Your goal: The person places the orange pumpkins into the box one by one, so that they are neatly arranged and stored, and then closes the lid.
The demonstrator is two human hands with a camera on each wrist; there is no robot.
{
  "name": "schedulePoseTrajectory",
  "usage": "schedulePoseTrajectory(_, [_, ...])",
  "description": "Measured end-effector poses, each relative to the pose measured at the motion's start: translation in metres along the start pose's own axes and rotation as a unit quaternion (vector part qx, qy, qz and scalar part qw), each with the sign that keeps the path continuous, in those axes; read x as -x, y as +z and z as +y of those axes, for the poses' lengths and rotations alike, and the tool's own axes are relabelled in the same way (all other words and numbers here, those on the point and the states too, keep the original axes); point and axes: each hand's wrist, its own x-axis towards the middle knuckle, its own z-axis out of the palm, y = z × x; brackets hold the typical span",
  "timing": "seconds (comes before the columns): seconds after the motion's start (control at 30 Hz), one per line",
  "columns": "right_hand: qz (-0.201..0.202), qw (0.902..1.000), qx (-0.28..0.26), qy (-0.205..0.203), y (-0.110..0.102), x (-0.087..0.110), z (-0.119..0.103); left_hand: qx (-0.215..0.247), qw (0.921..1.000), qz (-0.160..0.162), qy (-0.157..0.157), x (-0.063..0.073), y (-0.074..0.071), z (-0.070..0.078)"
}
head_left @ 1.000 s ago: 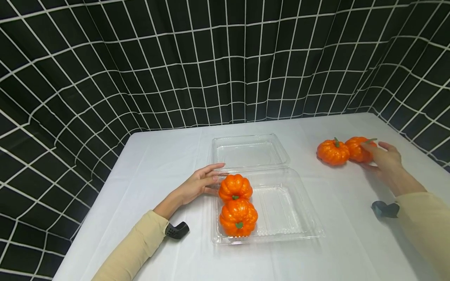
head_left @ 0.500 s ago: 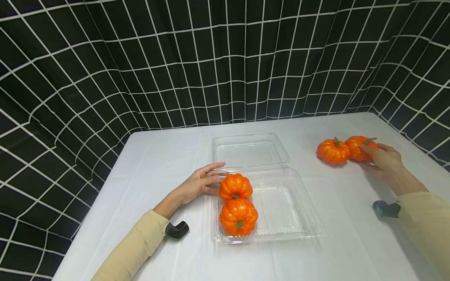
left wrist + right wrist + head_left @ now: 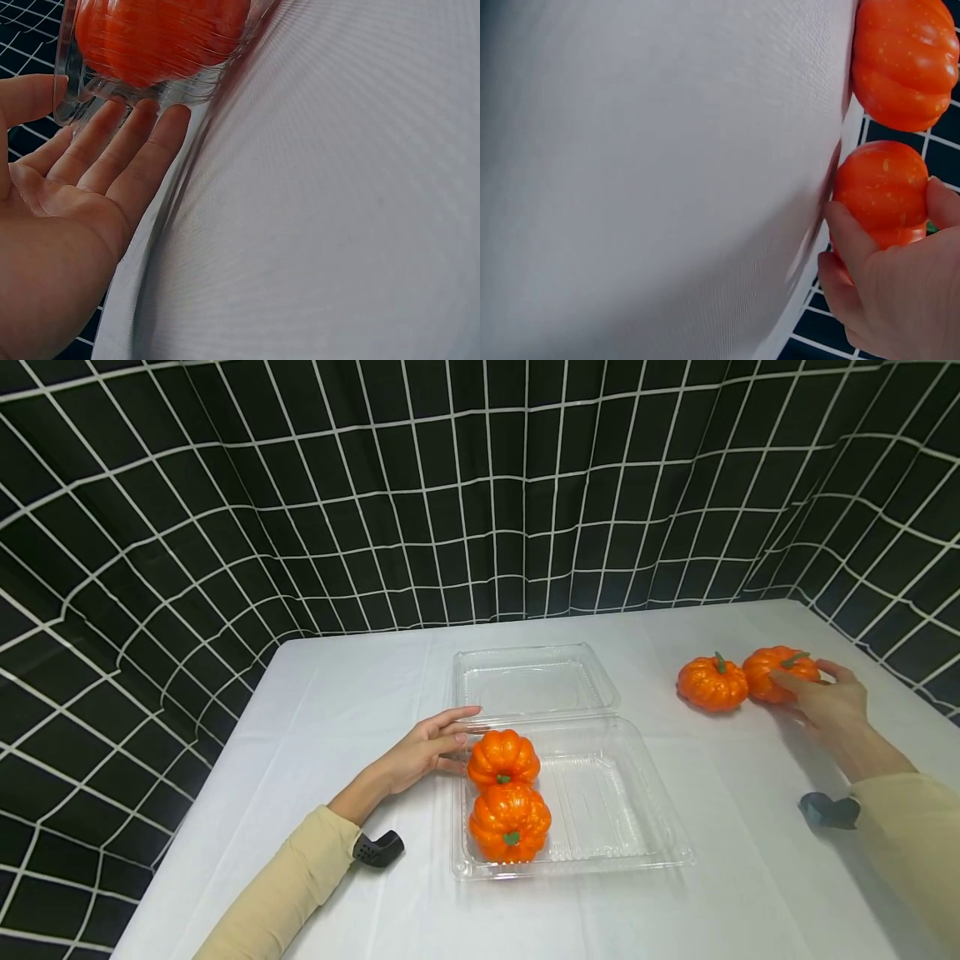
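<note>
At the right of the table my right hand (image 3: 831, 700) grips an orange toy pumpkin (image 3: 776, 670) with a green stem, thumb and fingers on either side of it. In the right wrist view its fingers curl round that pumpkin (image 3: 881, 187). Another pumpkin (image 3: 712, 683) sits just to its left. My left hand (image 3: 420, 754) touches the left side of a clear plastic clamshell container (image 3: 600, 810), fingers fairly straight; the left wrist view has its fingertips (image 3: 176, 116) at the wall. Two more pumpkins, a rear one (image 3: 502, 756) and a front one (image 3: 510, 827), fill the container's left side.
The container's lid (image 3: 532, 681) lies folded back behind its base. A white cloth (image 3: 352, 685) covers the table. Black curtains (image 3: 487, 510) with a white grid surround the back and sides.
My right hand has shifted its pumpkin slightly right and back, away from the neighbouring one. The left hand and the container have stayed nearly still.
</note>
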Motion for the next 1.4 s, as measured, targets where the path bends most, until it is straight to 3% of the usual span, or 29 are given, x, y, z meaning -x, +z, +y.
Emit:
schedulePoseTrajectory(0.13, [0.024, 0.9965, 0.061, -0.053, -0.005, 0.001, 0.001, 0.000, 1.0000, -0.003, 0.002, 0.000, 0.000, 0.000])
schedulePoseTrajectory(0.43, [0.045, 0.9733, 0.155, -0.164, -0.008, 0.016, -0.006, -0.001, 1.0000, -0.003, 0.004, 0.000, -0.001, 0.001])
schedulePoseTrajectory(0.83, [0.000, 0.9542, 0.160, -0.253, -0.009, 0.031, -0.012, -0.002, 1.0000, -0.003, 0.005, -0.001, -0.001, 0.000])
schedulePoseTrajectory(0.97, [-0.034, 0.9468, 0.157, -0.279, -0.009, 0.034, -0.013, -0.003, 1.0000, -0.004, 0.007, -0.001, -0.002, -0.001])
schedulePoseTrajectory(1.2, [-0.080, 0.9175, 0.174, -0.348, -0.001, 0.043, -0.011, -0.005, 1.0000, 0.003, 0.007, 0.000, -0.003, 0.000])
schedulePoseTrajectory(1.4, [-0.110, 0.8968, 0.203, -0.378, 0.010, 0.056, -0.012, -0.006, 0.9999, -0.001, 0.013, 0.000, -0.002, 0.001])
